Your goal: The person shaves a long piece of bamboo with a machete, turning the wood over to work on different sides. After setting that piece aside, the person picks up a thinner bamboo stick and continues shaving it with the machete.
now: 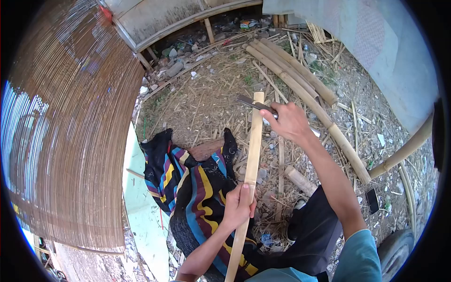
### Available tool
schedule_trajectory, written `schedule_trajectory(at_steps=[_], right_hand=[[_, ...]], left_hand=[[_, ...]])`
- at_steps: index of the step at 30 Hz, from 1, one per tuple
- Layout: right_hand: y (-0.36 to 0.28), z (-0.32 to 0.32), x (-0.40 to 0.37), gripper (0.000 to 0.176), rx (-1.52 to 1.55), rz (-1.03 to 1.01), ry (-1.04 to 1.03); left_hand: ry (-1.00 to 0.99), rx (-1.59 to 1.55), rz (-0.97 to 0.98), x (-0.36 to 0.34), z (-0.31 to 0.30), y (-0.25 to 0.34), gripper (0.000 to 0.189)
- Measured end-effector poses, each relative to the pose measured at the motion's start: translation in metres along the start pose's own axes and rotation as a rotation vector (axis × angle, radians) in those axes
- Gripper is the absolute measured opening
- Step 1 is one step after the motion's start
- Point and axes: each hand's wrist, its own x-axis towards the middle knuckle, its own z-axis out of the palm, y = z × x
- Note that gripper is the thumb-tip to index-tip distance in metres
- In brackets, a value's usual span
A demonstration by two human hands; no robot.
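"Outdoor ground [192,101], dirt with straw and splinters all over. Brown slatted screen [80,155] along the left. What's in the hands?"

"From my end, on the head view: left hand [238,207] closed round a bamboo strip [254,141], thumb on its face. Right hand [291,123] gripping a knife [247,101]."

"Where's the strip?"

"In front of the person, long and pale, running from the bottom edge up to just past the knife. Left hand has it partway along, below the knife."

"Blade on it?"

"Lies across it near the upper end, tip sticking out to the left. I can't tell how deep it bites, if at all. Right thumb's by the strip's edge."

"Under that?"

"Striped cloth [193,207], crumpled: black, blue, yellow, maroon. Strip passes over part of it."

"Right side?"

"Several long bamboo poles [347,150] on the ground, side by side at the far end. Short bamboo piece [299,181] nearer the person's leg. Dark phone [372,201] lying right of the leg, tyre [397,249] at the lower right."

"Anything above?"

"Pale sheet [404,70], upper right. Its material I can't make out. Teal sleeve [357,258] on the right arm, logged."
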Motion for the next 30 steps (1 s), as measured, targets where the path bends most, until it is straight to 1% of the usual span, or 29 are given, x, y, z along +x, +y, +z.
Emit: schedule_trajectory(at_steps=[1,3,4,5,7,8,9,11,12,13,15,16,18,19,21,23,25,27,29,30], right_hand=[[0.008,-0.002,-0.003,0.062,-0.004,0.006,0.011],[0.014,0.0,-0.016,0.061,0.13,0.076,-0.079],[0.018,0.008,-0.023,0.059,0.209,0.074,-0.06],[0.015,0.007,-0.027,0.059,0.208,0.071,-0.06],[0.006,0.002,-0.033,0.057,0.257,-0.022,-0.12],[0.003,0.004,-0.037,0.055,0.223,-0.072,-0.127],[0.0,0.005,-0.04,0.055,0.224,-0.073,-0.13],[-0.008,0.005,-0.048,0.054,0.212,-0.307,-0.184],[-0.013,0.008,-0.054,0.054,0.25,-0.383,-0.128],[-0.019,0.009,-0.059,0.054,0.251,-0.385,-0.128],[-0.031,0.006,-0.068,0.056,0.254,-0.475,-0.227],[-0.036,0.007,-0.073,0.058,0.234,-0.508,-0.252],[-0.042,0.016,-0.082,0.059,0.239,-0.514,-0.237],[-0.045,0.018,-0.084,0.06,0.241,-0.517,-0.223],[-0.044,0.018,-0.085,0.061,0.222,-0.5,-0.233],[-0.045,0.013,-0.082,0.062,0.138,-0.499,-0.194],[-0.044,0.014,-0.077,0.063,0.121,-0.504,-0.198],[-0.04,0.015,-0.065,0.064,0.082,-0.267,-0.207],[-0.005,-0.001,-0.014,0.067,0.174,0.204,-0.01],[0.015,-0.012,0.003,0.067,0.08,0.228,0.033]], left_hand=[[0.017,-0.049,-0.04,0.004,-0.004,0.002,0.038],[0.067,-0.06,0.029,0.01,-0.014,0.003,0.039],[0.076,-0.106,0.014,0.01,-0.019,0.005,0.039],[0.087,-0.154,0.003,0.011,-0.022,0.005,0.039],[0.081,-0.158,0.018,0.014,-0.023,0.005,0.039],[0.067,-0.159,0.016,0.015,-0.021,0.005,0.04],[0.054,-0.161,0.011,0.015,-0.019,0.005,0.04],[0.048,-0.171,0.002,0.014,-0.017,0.007,0.039],[0.04,-0.177,-0.005,0.015,-0.017,0.007,0.039],[0.042,-0.177,-0.004,0.015,-0.017,0.007,0.039],[0.026,-0.147,0.037,0.015,-0.02,0.004,0.029],[0.029,-0.145,0.036,0.015,-0.022,0.001,0.029],[-0.003,-0.175,0.091,0.014,-0.025,-0.004,0.022],[-0.002,-0.174,0.086,0.013,-0.025,-0.004,0.022],[0.036,-0.018,0.117,0.012,-0.025,-0.004,0.02],[0.058,0.023,0.116,0.013,-0.026,-0.001,0.018],[0.082,0.065,0.134,0.014,-0.027,0.003,0.016],[0.078,0.102,0.096,0.011,-0.021,0.008,0.02],[-0.012,0.099,0.103,-0.007,0.002,0.007,0.027],[-0.074,0.077,0.119,-0.011,0.004,0.008,0.027]])
